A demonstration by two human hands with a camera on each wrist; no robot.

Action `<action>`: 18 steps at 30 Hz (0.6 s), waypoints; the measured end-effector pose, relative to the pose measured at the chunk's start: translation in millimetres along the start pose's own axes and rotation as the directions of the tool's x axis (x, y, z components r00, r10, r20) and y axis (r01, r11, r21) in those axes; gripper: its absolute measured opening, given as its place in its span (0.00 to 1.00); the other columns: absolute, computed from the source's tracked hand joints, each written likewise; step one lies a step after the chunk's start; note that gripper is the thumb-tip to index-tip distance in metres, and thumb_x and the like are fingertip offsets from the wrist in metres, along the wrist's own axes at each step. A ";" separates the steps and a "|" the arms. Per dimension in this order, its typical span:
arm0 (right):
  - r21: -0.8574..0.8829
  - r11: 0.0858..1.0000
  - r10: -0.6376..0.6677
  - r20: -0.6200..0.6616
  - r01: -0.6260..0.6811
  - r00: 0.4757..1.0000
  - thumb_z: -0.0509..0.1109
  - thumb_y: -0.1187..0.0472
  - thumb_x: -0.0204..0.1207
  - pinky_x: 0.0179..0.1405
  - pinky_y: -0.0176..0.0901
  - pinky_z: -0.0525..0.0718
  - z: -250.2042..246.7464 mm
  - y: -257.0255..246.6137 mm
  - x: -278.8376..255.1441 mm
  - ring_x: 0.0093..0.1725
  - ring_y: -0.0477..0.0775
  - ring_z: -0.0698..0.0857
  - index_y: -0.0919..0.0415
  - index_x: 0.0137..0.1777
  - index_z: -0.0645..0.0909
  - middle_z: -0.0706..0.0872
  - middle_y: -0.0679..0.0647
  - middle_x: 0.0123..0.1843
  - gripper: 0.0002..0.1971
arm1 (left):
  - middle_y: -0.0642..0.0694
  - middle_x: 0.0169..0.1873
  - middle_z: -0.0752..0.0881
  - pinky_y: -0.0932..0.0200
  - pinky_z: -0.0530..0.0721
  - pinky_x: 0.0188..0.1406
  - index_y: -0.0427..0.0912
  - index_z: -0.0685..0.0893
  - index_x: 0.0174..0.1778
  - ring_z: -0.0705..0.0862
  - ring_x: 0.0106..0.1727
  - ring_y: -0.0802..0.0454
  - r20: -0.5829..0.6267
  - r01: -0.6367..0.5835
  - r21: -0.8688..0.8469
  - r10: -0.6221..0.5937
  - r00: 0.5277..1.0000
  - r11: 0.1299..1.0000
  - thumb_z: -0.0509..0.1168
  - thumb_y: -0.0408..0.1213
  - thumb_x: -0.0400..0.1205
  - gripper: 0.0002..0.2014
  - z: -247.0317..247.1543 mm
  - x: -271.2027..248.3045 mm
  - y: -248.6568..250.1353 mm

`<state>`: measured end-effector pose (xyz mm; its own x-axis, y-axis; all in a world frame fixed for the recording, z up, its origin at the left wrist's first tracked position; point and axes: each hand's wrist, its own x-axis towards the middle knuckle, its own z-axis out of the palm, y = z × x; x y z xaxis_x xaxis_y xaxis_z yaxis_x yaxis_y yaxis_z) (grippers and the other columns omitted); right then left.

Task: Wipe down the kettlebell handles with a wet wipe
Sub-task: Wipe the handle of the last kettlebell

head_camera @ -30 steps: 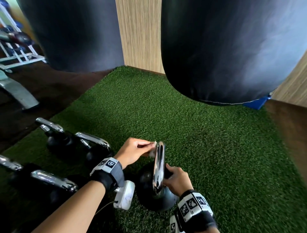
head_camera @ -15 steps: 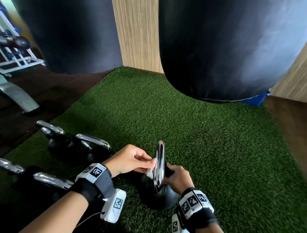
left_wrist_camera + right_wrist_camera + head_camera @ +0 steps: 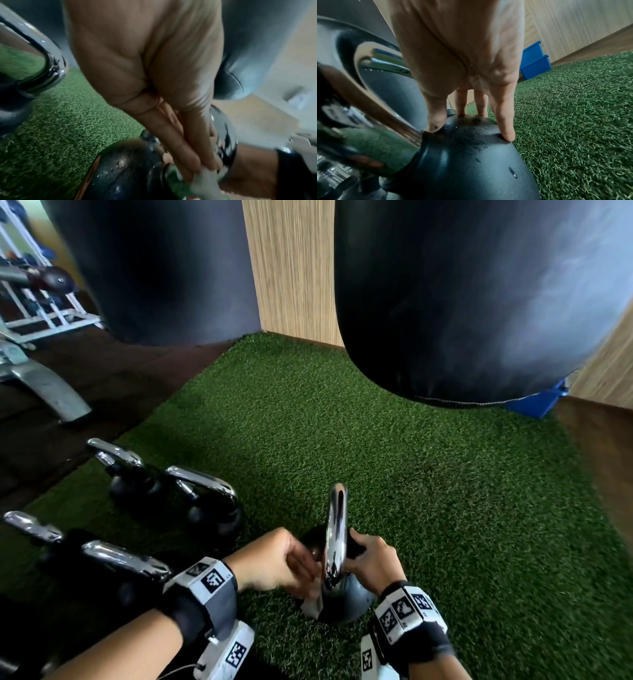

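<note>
You kneel over a green artificial-turf mat (image 3: 411, 491) with two black hanging punch bags (image 3: 472, 302) at your twelve o'clock. Four more black kettlebells with chrome handles (image 3: 202, 491) wait at your nine to ten o'clock, well apart from the one you are working on.

That one, a black round kettlebell (image 3: 346, 599), sits on the turf at your six o'clock, its polished chrome loop handle (image 3: 336, 529) upright and edge-on to you.

Your right hand (image 3: 373, 563) rests on the bell's shoulder at three o'clock of the handle, spread fingers (image 3: 505, 121) pressing down. Keep that pressure firm so the bell doesn't rock.

Your left hand (image 3: 274, 566) pinches the small white wet wipe (image 3: 313, 606) against the near foot of the handle, fingers (image 3: 185, 155) narrow and close together. Here I'd judge the stroke is at the bottom; wrap the wipe round the bar rather than dabbing one face, and cover the inner curve too.
</note>
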<state>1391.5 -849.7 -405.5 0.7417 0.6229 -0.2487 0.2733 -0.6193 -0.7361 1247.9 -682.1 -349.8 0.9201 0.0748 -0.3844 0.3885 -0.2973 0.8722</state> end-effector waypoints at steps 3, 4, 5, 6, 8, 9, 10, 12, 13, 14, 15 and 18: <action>-0.008 1.000 -0.001 0.005 0.001 1.000 0.83 0.51 0.68 0.51 0.39 0.85 -1.5 -1.0 -2.5 0.47 0.47 0.87 0.52 0.73 0.82 0.83 0.36 0.38 0.31 | 0.50 0.41 0.95 0.56 0.92 0.48 0.52 0.95 0.40 0.94 0.46 0.51 -0.045 -0.024 0.083 0.028 0.999 0.996 0.87 0.40 0.67 0.10 4.4 1.5 -8.1; -0.005 1.000 0.000 0.004 0.000 1.000 0.83 0.51 0.68 0.49 0.38 0.84 -1.4 -0.6 -2.4 0.46 0.47 0.86 0.52 0.73 0.81 0.83 0.36 0.38 0.32 | 0.50 0.41 0.95 0.56 0.92 0.49 0.51 0.95 0.41 0.94 0.47 0.51 -0.064 -0.031 0.102 0.037 0.997 0.994 0.87 0.41 0.67 0.10 5.3 2.0 -10.8; -0.003 1.000 0.002 0.003 -0.002 1.000 0.83 0.51 0.68 0.49 0.37 0.82 -0.8 -0.5 -2.2 0.47 0.46 0.86 0.52 0.74 0.81 0.85 0.38 0.40 0.33 | 0.50 0.41 0.95 0.57 0.92 0.49 0.49 0.95 0.41 0.94 0.46 0.52 -0.082 -0.027 0.117 0.037 0.996 0.993 0.87 0.40 0.68 0.10 6.2 2.1 -12.6; -0.002 1.000 0.010 0.003 -0.010 1.000 0.83 0.51 0.69 0.49 0.37 0.82 0.0 -0.3 -1.9 0.48 0.47 0.87 0.51 0.76 0.79 0.88 0.42 0.45 0.34 | 0.50 0.41 0.95 0.58 0.91 0.48 0.48 0.95 0.40 0.94 0.45 0.54 -0.097 -0.022 0.124 0.035 0.995 0.992 0.86 0.38 0.69 0.09 7.9 2.9 -15.0; 0.005 1.000 0.026 0.001 -0.026 1.000 0.83 0.51 0.69 0.55 0.40 0.85 1.0 -0.6 -2.3 0.53 0.50 0.88 0.51 0.79 0.76 0.91 0.50 0.56 0.37 | 0.52 0.37 0.95 0.66 0.88 0.43 0.52 0.94 0.37 0.93 0.41 0.60 -0.120 -0.019 0.191 0.042 0.992 0.981 0.85 0.33 0.70 0.09 13.6 6.7 -19.7; 0.010 1.000 0.028 -0.002 -0.028 1.000 0.83 0.51 0.69 0.59 0.42 0.86 0.9 -1.3 -2.6 0.56 0.51 0.89 0.51 0.80 0.74 0.91 0.52 0.60 0.39 | 0.55 0.34 0.94 0.70 0.85 0.40 0.54 0.93 0.37 0.91 0.38 0.65 -0.139 -0.007 0.252 0.044 0.989 0.968 0.84 0.33 0.70 0.10 16.2 9.1 -20.6; 0.013 1.000 0.027 -0.005 -0.027 1.000 0.83 0.51 0.69 0.62 0.44 0.86 0.4 -2.3 -2.7 0.58 0.52 0.89 0.52 0.80 0.74 0.91 0.53 0.61 0.39 | 0.58 0.33 0.93 0.73 0.84 0.39 0.55 0.93 0.37 0.90 0.37 0.68 -0.155 0.007 0.296 0.041 0.987 0.955 0.84 0.34 0.70 0.10 18.2 10.6 -20.4; -0.005 1.000 0.022 0.014 -0.022 1.000 0.83 0.51 0.69 0.63 0.46 0.86 -0.1 -4.0 -2.7 0.58 0.53 0.89 0.51 0.79 0.75 0.91 0.53 0.61 0.38 | 0.59 0.33 0.92 0.71 0.85 0.39 0.57 0.92 0.36 0.89 0.36 0.70 -0.156 0.018 0.326 0.034 0.987 0.945 0.84 0.36 0.71 0.11 17.5 12.2 -21.2; -0.026 0.999 0.024 0.029 -0.023 0.999 0.83 0.50 0.69 0.62 0.46 0.87 0.0 -4.2 -2.8 0.57 0.52 0.90 0.49 0.78 0.77 0.92 0.52 0.59 0.36 | 0.58 0.34 0.93 0.67 0.89 0.42 0.58 0.92 0.36 0.90 0.38 0.68 -0.152 0.018 0.319 0.032 0.988 0.948 0.84 0.37 0.71 0.10 14.6 11.8 -20.7; -0.051 0.998 0.032 0.037 -0.030 0.999 0.82 0.50 0.69 0.60 0.47 0.88 -0.2 -3.8 -2.7 0.54 0.51 0.90 0.48 0.75 0.79 0.92 0.51 0.56 0.33 | 0.56 0.37 0.94 0.60 0.91 0.47 0.56 0.93 0.38 0.92 0.41 0.64 -0.153 0.017 0.284 0.028 0.988 0.959 0.83 0.38 0.72 0.08 10.9 10.3 -19.8; -0.079 0.996 0.041 0.025 -0.039 0.999 0.82 0.49 0.69 0.58 0.47 0.89 -2.2 -4.1 -2.5 0.51 0.49 0.91 0.47 0.71 0.83 0.93 0.49 0.53 0.28 | 0.54 0.40 0.95 0.55 0.92 0.51 0.54 0.94 0.42 0.93 0.44 0.60 -0.157 0.001 0.237 0.038 0.987 0.971 0.83 0.43 0.72 0.07 5.9 7.9 -17.8; -0.061 0.998 0.011 -0.194 -0.023 0.981 0.80 0.57 0.74 0.45 0.41 0.92 -12.2 -12.5 1.6 0.42 0.42 0.89 0.49 0.60 0.89 0.93 0.48 0.53 0.15 | 0.52 0.47 0.95 0.53 0.92 0.53 0.56 0.95 0.50 0.94 0.51 0.52 -0.223 -0.071 0.041 0.079 0.972 0.997 0.83 0.57 0.68 0.17 -14.0 -1.6 -5.4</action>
<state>1396.7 -846.7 -388.9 0.8497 0.5111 -0.1297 0.2926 -0.6617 -0.6904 1245.0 -667.2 -349.6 0.9356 0.2615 -0.2374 0.3196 -0.3408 0.8841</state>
